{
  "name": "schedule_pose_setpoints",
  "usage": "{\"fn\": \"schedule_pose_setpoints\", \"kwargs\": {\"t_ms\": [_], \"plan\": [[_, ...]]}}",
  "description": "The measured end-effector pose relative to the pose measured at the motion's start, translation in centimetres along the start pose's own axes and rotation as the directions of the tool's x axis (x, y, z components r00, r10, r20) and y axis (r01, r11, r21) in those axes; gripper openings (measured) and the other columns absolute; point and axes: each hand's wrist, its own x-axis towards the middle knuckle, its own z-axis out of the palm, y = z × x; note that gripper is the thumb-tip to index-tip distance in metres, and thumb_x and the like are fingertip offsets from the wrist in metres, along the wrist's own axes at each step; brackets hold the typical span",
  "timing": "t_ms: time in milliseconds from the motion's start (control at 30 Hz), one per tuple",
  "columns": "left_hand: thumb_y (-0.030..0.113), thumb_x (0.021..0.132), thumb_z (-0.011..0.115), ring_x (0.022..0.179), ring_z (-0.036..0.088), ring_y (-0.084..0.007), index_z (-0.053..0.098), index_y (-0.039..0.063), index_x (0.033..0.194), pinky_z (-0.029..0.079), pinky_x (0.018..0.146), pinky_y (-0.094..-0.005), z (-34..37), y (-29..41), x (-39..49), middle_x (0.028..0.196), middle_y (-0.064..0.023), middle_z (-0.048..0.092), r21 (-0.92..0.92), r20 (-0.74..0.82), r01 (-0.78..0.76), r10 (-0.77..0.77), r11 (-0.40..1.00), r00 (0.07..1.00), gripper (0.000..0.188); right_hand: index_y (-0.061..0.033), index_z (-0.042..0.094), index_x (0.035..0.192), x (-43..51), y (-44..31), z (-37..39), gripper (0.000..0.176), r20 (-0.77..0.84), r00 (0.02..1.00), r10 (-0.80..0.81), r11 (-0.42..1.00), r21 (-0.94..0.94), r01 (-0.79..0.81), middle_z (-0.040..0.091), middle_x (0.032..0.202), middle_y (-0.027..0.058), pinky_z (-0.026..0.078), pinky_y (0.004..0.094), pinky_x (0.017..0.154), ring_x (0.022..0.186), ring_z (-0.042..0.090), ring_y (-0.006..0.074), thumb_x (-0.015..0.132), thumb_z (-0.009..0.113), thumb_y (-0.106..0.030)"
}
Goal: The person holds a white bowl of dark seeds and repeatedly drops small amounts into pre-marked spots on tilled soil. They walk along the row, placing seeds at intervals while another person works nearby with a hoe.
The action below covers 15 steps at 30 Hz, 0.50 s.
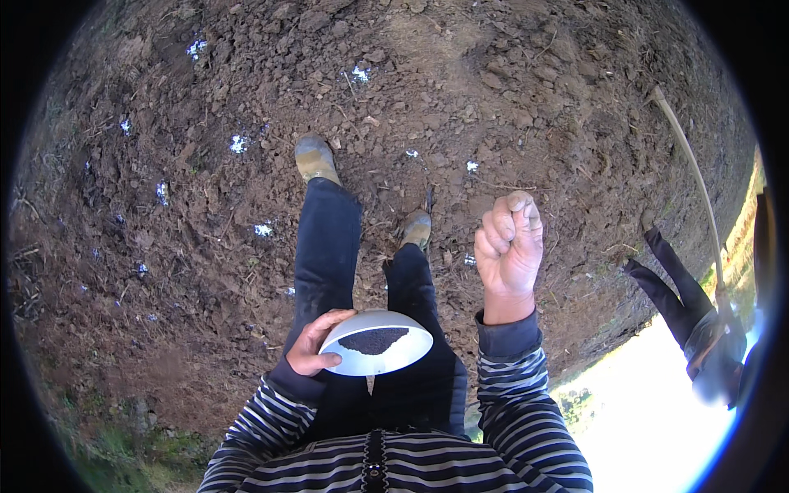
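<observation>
My left hand grips the left rim of a white bowl, with the thumb over the near side. Inside the bowl lies a heap of dark, fine granular material. The bowl is tilted and sits in front of my thighs. My right hand is raised over the soil to the right of the bowl and apart from it. Its fingers are curled in, with the thumb against the index finger. Anything within that closed hand is hidden.
Tilled brown soil with clods and dry stalks surrounds my boots. White patches dot the ground, several to the left. At right, another person stands with a long wooden-handled tool. Green plants grow at lower left.
</observation>
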Motion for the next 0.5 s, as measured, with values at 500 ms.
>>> {"fn": "schedule_pose_setpoints", "kwargs": {"t_ms": [500], "plan": [[0.013,0.060,0.067,0.110,0.046,-0.0204,0.043,0.000,0.124,0.031,0.097,-0.0311,0.1,0.0,0.7,0.115,-0.0083,0.047,0.065,-0.005,0.041,-0.041,0.997,0.999,0.069,-0.0057,0.052,0.092,1.4,-1.0,0.3,0.016,-0.012,0.996,-0.086,0.968,-0.238,0.080,0.040,0.063,-0.0013,0.024,0.0154,0.042,0.049,0.029,0.0042,0.092,0.047,-0.021]]}}
